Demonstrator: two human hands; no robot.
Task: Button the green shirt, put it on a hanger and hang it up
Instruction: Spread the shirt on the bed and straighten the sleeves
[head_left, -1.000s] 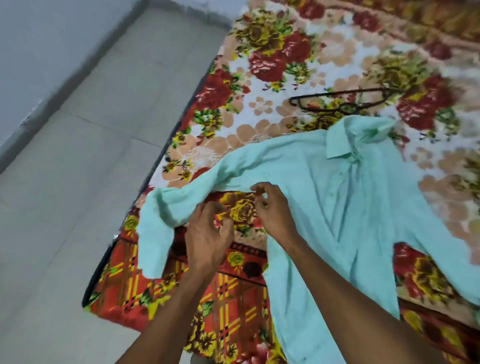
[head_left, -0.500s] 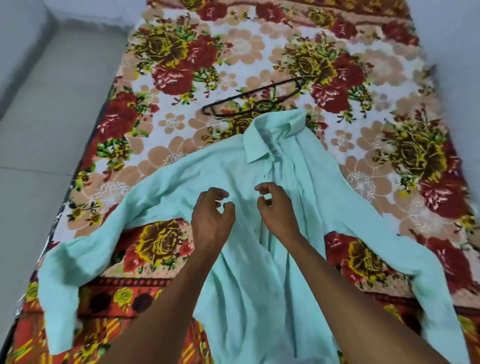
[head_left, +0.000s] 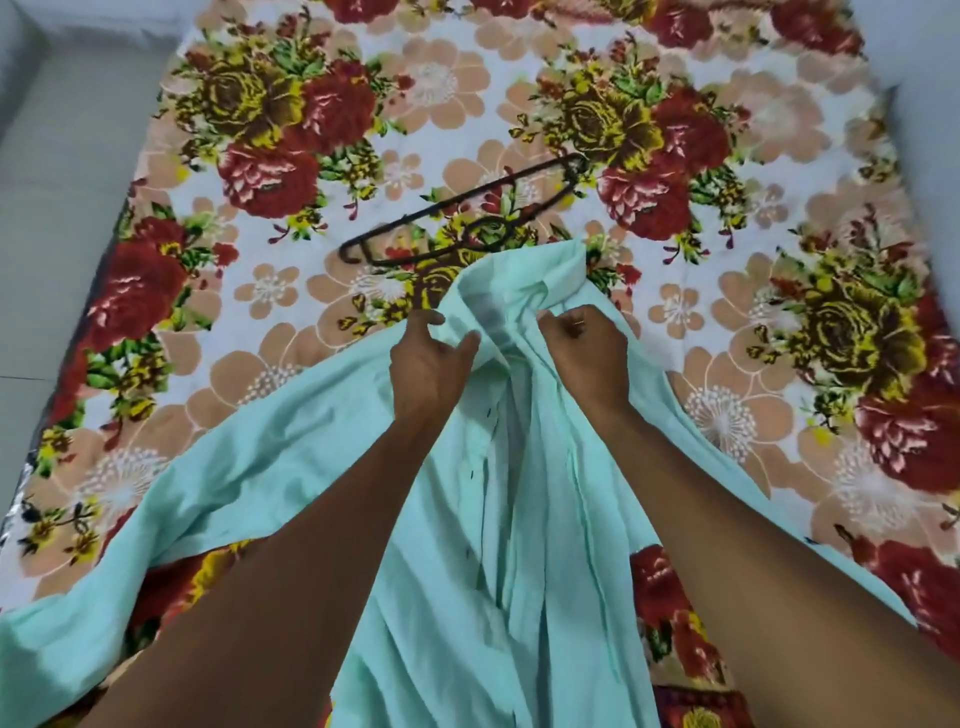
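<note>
Head view: on the floral bedspread (head_left: 249, 364) the green shirt (head_left: 322, 457) lies spread, its collar bunched up at centre, where the left hand (head_left: 428, 364) pinches the left front edge and the right hand (head_left: 589, 358) grips the right edge in curled fingers, the hanger (head_left: 462, 213) just beyond.

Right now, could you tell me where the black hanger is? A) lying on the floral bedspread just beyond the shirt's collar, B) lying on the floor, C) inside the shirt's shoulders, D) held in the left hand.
A: the black hanger lies flat on the floral bedspread, just past the collar of the green shirt, and neither hand touches it.
</note>
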